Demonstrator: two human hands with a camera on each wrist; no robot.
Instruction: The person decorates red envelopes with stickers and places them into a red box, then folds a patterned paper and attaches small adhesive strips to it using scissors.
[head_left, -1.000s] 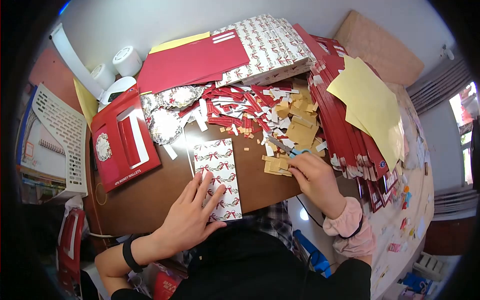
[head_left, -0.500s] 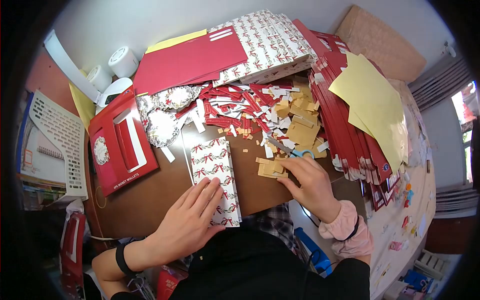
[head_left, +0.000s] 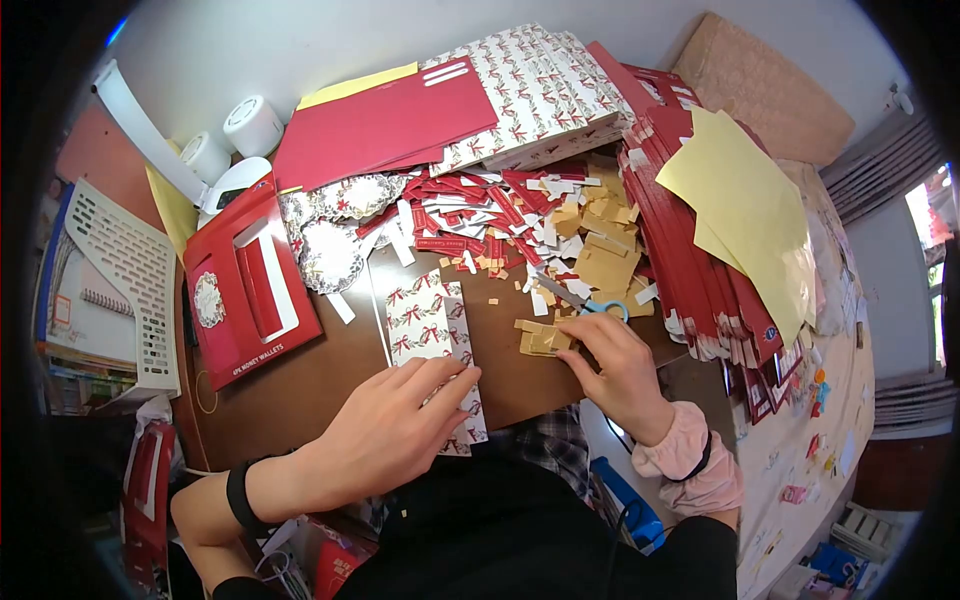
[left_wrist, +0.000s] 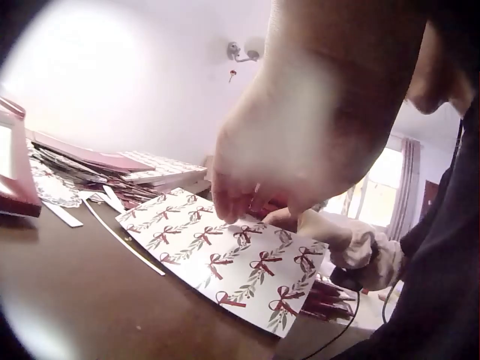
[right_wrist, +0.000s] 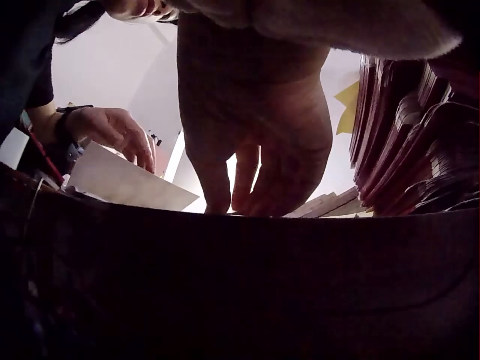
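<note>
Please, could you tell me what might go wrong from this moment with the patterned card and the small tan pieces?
The patterned card is tilted up at the fingers of the left hand, so it might bend or slip. The fingertips of the right hand are at the small tan pieces, which lie overlapping, so it might take several at once. The scissors lie just beyond that hand, so it might knock them.

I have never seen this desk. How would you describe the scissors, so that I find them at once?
At the brown desk's right end, find the red stack topped with yellow sheets. Just left of it, the scissors lie by tan scraps, beyond the right hand. Their light-blue handles set them apart from the paper around.
</note>
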